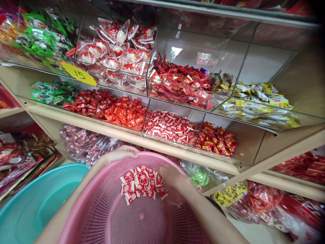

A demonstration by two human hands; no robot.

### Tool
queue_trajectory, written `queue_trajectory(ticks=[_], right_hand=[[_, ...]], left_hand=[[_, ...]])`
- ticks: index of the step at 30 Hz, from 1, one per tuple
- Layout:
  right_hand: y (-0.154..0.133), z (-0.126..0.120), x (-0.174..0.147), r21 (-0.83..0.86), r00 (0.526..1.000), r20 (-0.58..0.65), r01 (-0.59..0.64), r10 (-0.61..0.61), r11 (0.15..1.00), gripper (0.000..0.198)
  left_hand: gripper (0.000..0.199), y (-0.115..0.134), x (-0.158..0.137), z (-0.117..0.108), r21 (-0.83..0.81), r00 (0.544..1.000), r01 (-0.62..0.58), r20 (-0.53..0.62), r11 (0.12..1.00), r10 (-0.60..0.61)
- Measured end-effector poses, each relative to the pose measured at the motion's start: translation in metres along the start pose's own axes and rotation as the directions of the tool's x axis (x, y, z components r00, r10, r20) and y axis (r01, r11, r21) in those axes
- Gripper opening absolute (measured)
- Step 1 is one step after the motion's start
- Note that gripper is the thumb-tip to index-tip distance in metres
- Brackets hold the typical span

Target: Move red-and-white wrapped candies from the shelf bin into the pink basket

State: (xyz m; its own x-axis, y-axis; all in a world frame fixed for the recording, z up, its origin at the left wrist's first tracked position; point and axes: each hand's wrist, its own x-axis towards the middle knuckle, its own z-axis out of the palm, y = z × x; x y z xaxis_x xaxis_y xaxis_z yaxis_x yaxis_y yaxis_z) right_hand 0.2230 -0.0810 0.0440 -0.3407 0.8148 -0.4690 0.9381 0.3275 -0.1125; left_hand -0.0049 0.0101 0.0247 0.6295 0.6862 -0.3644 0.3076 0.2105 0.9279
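Pink basket (127, 222), candies (142, 181) (wrapped) beside right grip (172, 175).

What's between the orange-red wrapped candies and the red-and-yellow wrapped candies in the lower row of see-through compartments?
A heap of small red-and-white wrapped candies, with a thin transparent divider on either side; the head view shows it.

A light wooden shelf unit (101, 129) spans the scene, its near edge slanting down toward the right. Its two tiers have glass dividers (243, 64), and a bright white reflection (175, 52) shows in the upper one. A yellow sign (78, 73) marked 15 hangs left. Low right shows a pale surface (250, 227), floor or base unclear.
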Motion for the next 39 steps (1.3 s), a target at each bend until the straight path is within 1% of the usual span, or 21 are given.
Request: queue_trajectory(ticks=[4,9,14,17,19,21,23,24,26,27,29,30,31,32,34,35,36,37,39], right_hand=[[0.002,-0.001,-0.001,0.005,0.999,-0.023,0.029,-0.028,1.000,0.032],[0.010,-0.001,0.000,0.014,0.998,-0.041,0.047,-0.046,0.999,0.025],[0.009,0.001,0.003,0.039,0.997,-0.012,0.072,-0.071,0.997,0.016],[0.007,0.000,0.002,0.068,0.998,0.022,0.061,-0.063,0.996,0.014],[0.008,-0.005,-0.003,0.103,0.999,-0.012,0.037,-0.036,0.994,0.013],[0.012,-0.014,-0.011,0.183,0.994,-0.110,0.040,-0.020,0.982,0.010],[0.020,-0.028,-0.021,0.296,0.967,-0.255,0.099,-0.022,0.950,0.015],[0.025,-0.037,-0.025,0.344,0.944,-0.330,0.138,-0.018,0.929,0.018],[0.036,-0.056,-0.031,0.394,0.886,-0.464,0.194,0.012,0.898,0.020],[0.042,-0.066,-0.032,0.389,0.852,-0.523,0.198,0.038,0.900,0.020],[0.054,-0.082,-0.028,0.334,0.779,-0.620,0.157,0.091,0.930,0.014],[0.059,-0.089,-0.023,0.300,0.754,-0.649,0.127,0.105,0.946,0.010],[0.065,-0.094,-0.017,0.276,0.750,-0.653,0.104,0.107,0.955,0.008],[0.069,-0.098,-0.010,0.270,0.772,-0.628,0.097,0.099,0.958,0.008],[0.078,-0.103,0.004,0.297,0.852,-0.521,0.124,0.052,0.947,0.011],[0.081,-0.104,0.010,0.316,0.884,-0.467,0.142,0.024,0.938,0.012],[0.084,-0.104,0.016,0.331,0.903,-0.429,0.156,0.001,0.931,0.013],[0.086,-0.104,0.020,0.337,0.912,-0.410,0.164,-0.012,0.927,0.014],[0.089,-0.102,0.026,0.336,0.913,-0.409,0.169,-0.018,0.927,0.015]], left_hand=[[0.032,-0.001,0.000,-0.001,0.004,1.000,-0.001,0.008,1.000,0.001],[0.031,0.000,0.000,0.001,-0.008,1.000,-0.011,-0.019,1.000,0.011],[0.030,0.000,0.000,0.002,-0.032,1.000,-0.007,-0.003,0.999,0.007],[0.030,0.000,0.000,0.001,-0.029,1.000,-0.018,0.004,0.999,0.018],[0.029,-0.001,0.000,0.000,0.002,0.999,-0.036,-0.007,0.999,0.036],[0.027,-0.003,0.001,-0.001,0.034,0.998,-0.048,-0.029,0.998,0.049],[0.025,-0.006,0.002,-0.002,0.033,0.998,-0.053,-0.043,0.998,0.054],[0.025,-0.007,0.003,-0.002,0.020,0.998,-0.054,-0.043,0.998,0.055],[0.026,-0.008,0.004,-0.001,-0.009,0.998,-0.066,0.003,0.998,0.066],[0.027,-0.007,0.004,0.000,-0.020,0.997,-0.069,0.029,0.997,0.070],[0.028,-0.005,0.004,0.002,-0.045,0.996,-0.064,0.058,0.997,0.067],[0.029,-0.004,0.003,0.003,-0.063,0.997,-0.056,0.057,0.996,0.059],[0.030,-0.002,0.003,0.004,-0.083,0.997,-0.044,0.055,0.996,0.049],[0.031,-0.001,0.003,0.005,-0.103,0.998,-0.034,0.053,0.994,0.039],[0.035,-0.001,0.003,0.006,-0.129,0.998,-0.027,0.056,0.991,0.035],[0.036,-0.001,0.003,0.006,-0.131,0.998,-0.031,0.056,0.991,0.039],[0.037,-0.001,0.003,0.006,-0.128,0.998,-0.037,0.053,0.991,0.044],[0.037,-0.001,0.003,0.006,-0.124,0.998,-0.042,0.050,0.991,0.049],[0.037,-0.002,0.003,0.006,-0.111,0.997,-0.047,0.049,0.993,0.053]])
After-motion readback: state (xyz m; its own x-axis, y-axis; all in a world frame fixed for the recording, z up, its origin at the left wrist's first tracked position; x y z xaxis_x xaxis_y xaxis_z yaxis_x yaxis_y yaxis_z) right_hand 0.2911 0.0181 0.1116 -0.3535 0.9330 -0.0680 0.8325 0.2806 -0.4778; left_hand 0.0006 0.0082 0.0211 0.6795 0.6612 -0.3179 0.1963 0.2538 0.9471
